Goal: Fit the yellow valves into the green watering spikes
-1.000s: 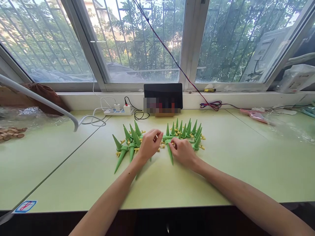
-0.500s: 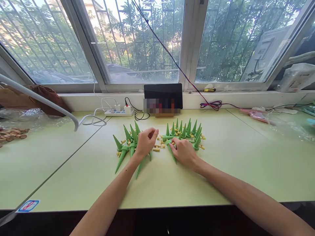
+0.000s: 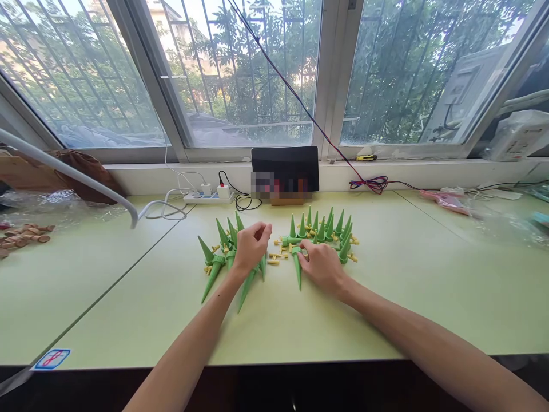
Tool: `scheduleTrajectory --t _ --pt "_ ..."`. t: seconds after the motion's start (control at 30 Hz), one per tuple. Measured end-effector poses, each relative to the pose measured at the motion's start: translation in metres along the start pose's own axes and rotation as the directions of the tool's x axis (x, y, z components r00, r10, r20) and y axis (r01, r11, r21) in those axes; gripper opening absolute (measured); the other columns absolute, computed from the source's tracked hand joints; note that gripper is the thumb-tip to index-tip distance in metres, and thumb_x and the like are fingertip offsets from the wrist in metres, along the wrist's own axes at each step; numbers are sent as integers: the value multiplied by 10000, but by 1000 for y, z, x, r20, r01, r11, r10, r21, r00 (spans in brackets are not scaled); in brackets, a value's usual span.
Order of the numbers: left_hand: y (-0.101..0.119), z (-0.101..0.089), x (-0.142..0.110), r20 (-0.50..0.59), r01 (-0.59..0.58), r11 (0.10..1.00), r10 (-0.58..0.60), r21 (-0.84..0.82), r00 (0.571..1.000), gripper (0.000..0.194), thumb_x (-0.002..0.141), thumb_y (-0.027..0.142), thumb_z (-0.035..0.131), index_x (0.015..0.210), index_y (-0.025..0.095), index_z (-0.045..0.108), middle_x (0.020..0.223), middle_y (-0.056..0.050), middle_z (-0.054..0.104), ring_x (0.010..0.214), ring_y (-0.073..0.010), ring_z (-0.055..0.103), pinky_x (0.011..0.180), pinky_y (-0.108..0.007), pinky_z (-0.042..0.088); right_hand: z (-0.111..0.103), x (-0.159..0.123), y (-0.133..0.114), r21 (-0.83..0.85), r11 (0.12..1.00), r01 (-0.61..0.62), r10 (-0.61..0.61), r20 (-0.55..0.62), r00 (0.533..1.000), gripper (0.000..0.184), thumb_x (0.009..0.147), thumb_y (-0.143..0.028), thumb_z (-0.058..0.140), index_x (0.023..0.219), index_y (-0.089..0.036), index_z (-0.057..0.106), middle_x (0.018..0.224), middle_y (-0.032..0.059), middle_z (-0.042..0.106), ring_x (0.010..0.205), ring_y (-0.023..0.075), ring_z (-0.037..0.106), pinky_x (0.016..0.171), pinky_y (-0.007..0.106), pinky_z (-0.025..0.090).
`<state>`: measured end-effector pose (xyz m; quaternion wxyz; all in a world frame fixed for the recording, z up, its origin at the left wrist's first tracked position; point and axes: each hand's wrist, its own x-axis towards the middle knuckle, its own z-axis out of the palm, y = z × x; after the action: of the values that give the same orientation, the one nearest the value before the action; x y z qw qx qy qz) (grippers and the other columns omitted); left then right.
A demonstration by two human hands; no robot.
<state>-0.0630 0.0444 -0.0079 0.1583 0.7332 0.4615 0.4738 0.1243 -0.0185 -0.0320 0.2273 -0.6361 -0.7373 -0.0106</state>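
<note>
My left hand [image 3: 253, 246] hovers over the left group of green watering spikes [image 3: 212, 277], its fingers curled in a pinch. Whatever the pinch holds, if anything, is too small to make out. My right hand [image 3: 322, 266] is closed at the cap end of one green watering spike [image 3: 297, 270], whose point is towards me. Its fingertips partly cover that cap. Between the hands lie small yellow valve pieces [image 3: 274, 258]. Behind my right hand, several green spikes [image 3: 321, 230] stand point up with yellow pieces fitted at their sides.
A dark tablet [image 3: 285, 166] leans by the window wall. Left of it sit a white power strip [image 3: 208, 198] and cables. A white curved tube [image 3: 72, 171] crosses the left side. Wooden pieces [image 3: 28, 236] lie far left; a yellow cutter [image 3: 366, 157] rests on the sill.
The spike at my right hand has turned, its point swinging slightly left. My left hand has shifted a little left, with its fingers still pinched.
</note>
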Motion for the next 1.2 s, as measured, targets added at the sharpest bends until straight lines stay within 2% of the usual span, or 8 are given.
scheduleTrajectory --t 0.17,0.27,0.4,0.53,0.7,0.83,0.97,1.2 --pt "-1 -3 2 -62 23 999 -20 46 998 357 906 426 513 669 178 614 547 19 565 484 -110 449 537 -252 352 -2 -2 -4 89 993 73 -71 -27 997 177 961 -290 488 990 -188 630 638 4 647 581 163 589 586 244 328" --pt "-2 -4 4 -96 43 997 -36 67 995 358 908 419 503 664 178 608 560 11 578 494 -116 466 543 -255 357 -1 -6 -7 174 965 195 -194 -23 981 190 967 -279 474 928 -186 635 618 -9 615 558 136 550 593 235 338" --pt "-3 -4 5 -102 35 996 -27 78 994 344 911 413 494 677 182 594 588 7 596 516 -120 489 560 -255 371 0 -15 -15 269 870 413 -431 9 902 205 975 -256 456 879 -194 627 669 -3 620 596 124 537 620 234 348" --pt "-4 -2 4 -69 12 992 -4 127 998 306 903 377 501 676 186 575 599 17 592 526 -117 487 577 -252 377 0 -21 -22 291 815 502 -535 40 844 170 969 -233 474 890 -197 620 787 19 655 651 128 548 637 242 352" --pt "-9 2 1 82 -23 971 3 238 997 185 871 280 523 737 189 612 722 -5 677 557 -131 546 646 -271 421 2 -18 -21 297 829 473 -517 89 851 131 951 -205 504 873 -181 606 809 31 642 688 139 556 655 243 370" --pt "-14 6 -3 149 -80 932 28 353 988 136 848 227 532 750 188 618 769 -43 690 678 -184 608 718 -304 441 6 -15 -17 334 836 436 -488 88 868 124 954 -191 495 886 -172 597 792 33 622 715 147 562 681 244 390" --pt "-17 9 -5 178 -98 915 29 392 984 127 842 208 528 755 183 617 758 -66 678 721 -212 614 711 -320 445 9 -14 -16 309 858 411 -453 75 888 134 952 -181 491 858 -171 587 752 26 595 696 151 546 675 253 386" --pt "-20 8 -4 155 -42 912 -24 408 988 66 812 186 556 795 180 620 717 -65 644 711 -218 601 713 -330 450 9 -14 -16 217 907 362 -374 20 927 168 961 -176 464 841 -171 582 801 36 602 690 149 538 641 266 377"
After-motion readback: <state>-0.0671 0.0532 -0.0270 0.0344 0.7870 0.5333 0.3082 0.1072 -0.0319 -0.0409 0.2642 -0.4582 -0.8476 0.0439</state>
